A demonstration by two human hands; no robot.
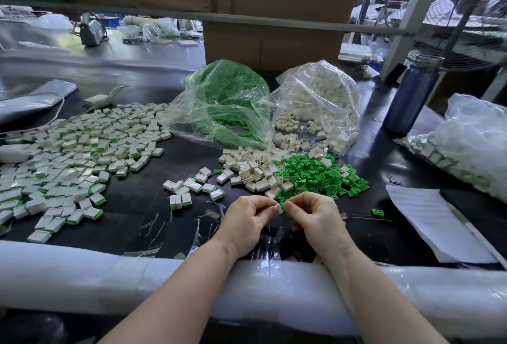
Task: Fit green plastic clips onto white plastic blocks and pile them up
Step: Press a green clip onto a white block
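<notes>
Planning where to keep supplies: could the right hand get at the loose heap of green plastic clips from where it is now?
Probably yes. The loose heap of green plastic clips lies just beyond the right hand on the black table, with nothing between them. The hand would first have to release the small white plastic block that both hands pinch.

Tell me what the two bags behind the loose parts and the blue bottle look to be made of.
Bag of green clips and bag of white blocks: thin clear plastic film, crinkled and glossy, contents showing through. Blue bottle: probably metal, with a smooth satin sheen and a grey lid; coated plastic is possible.
</notes>
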